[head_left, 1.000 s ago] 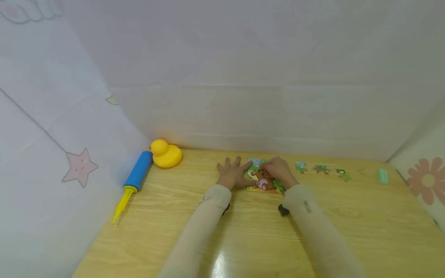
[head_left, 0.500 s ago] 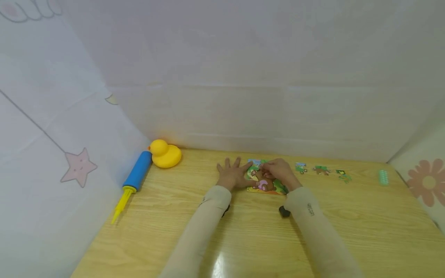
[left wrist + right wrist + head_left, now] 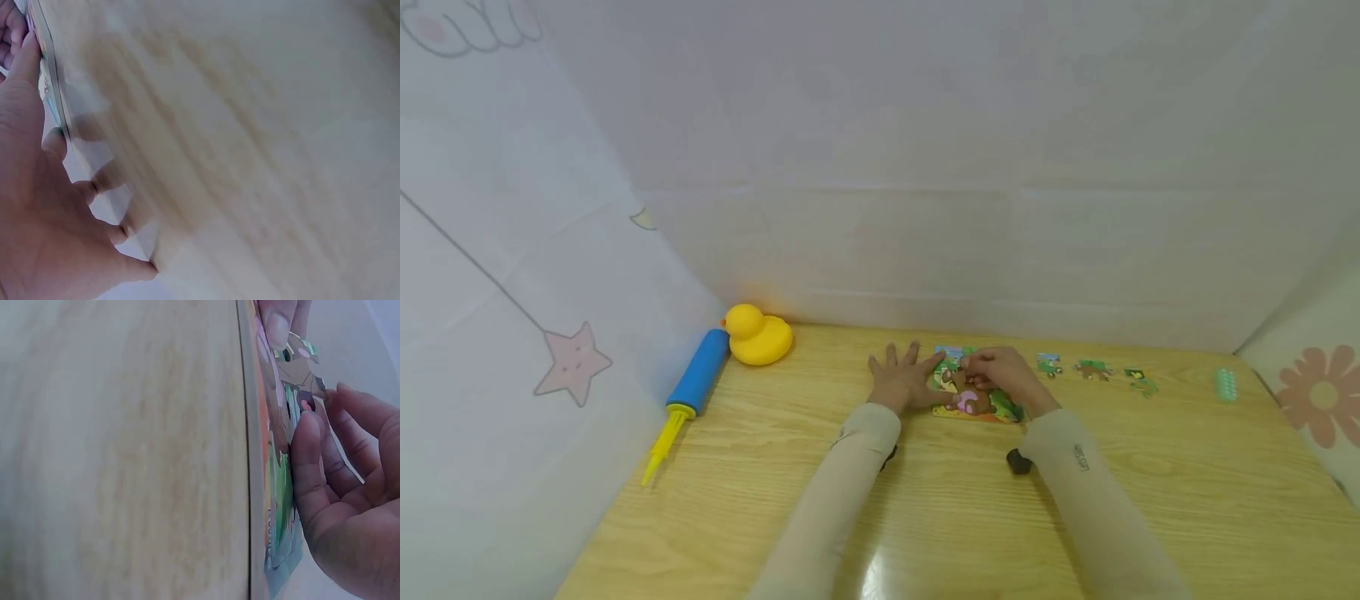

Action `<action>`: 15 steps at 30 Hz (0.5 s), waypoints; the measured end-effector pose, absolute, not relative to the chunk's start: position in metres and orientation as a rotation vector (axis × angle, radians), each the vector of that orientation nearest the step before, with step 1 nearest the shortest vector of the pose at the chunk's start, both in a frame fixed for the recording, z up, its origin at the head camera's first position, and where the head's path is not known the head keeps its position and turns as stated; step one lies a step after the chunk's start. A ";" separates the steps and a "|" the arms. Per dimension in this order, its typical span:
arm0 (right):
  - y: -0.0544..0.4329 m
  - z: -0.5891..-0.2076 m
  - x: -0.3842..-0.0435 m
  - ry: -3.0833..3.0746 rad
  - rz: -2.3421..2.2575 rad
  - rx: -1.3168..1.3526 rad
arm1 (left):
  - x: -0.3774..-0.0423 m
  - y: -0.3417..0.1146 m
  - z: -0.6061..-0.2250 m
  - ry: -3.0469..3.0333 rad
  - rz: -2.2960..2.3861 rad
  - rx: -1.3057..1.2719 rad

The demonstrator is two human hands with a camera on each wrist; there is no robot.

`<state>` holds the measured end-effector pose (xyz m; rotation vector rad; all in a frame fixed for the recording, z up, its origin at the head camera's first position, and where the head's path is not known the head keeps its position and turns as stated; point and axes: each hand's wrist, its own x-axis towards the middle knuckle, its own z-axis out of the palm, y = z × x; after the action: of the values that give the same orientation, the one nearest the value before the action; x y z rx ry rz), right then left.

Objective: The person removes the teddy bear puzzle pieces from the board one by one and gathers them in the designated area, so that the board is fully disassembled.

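Note:
A jigsaw puzzle (image 3: 976, 403) with a brown bear picture lies on the table between the two hands. The left hand (image 3: 898, 387) is spread with its fingers apart; its thumb and index fingertip rest on the puzzle's left part, and the other fingertips touch the table. Over the upper right of the puzzle, the right hand (image 3: 1006, 375) pinches a puzzle piece (image 3: 301, 374) between thumb and fingers. In the right wrist view that piece stands tilted up from the board, showing brown and a bit of green. The right hand hides part of the puzzle in the head view.
Several loose puzzle pieces (image 3: 1093, 369) lie right of the hands. A small mint-green bumpy block (image 3: 1226, 384) is at the far right. At the left, a yellow toy duck (image 3: 762, 337) sits beside a blue and yellow hand pump (image 3: 698, 375). Cloth walls enclose the table (image 3: 955, 517).
The right hand and forearm have shifted slightly toward the right and downward in the head view. The left hand keeps its place, and the loose pieces lie as before.

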<state>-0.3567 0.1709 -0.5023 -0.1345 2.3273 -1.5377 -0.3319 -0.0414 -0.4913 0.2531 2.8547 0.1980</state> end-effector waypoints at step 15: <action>0.169 -0.503 -0.354 2.326 -1.541 -0.163 | -0.328 -0.041 -0.490 2.865 0.205 0.249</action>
<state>-0.3535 0.1689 -0.5032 -0.1634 2.3261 -1.5407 -0.3283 -0.0410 -0.4897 0.2494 2.8650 0.2045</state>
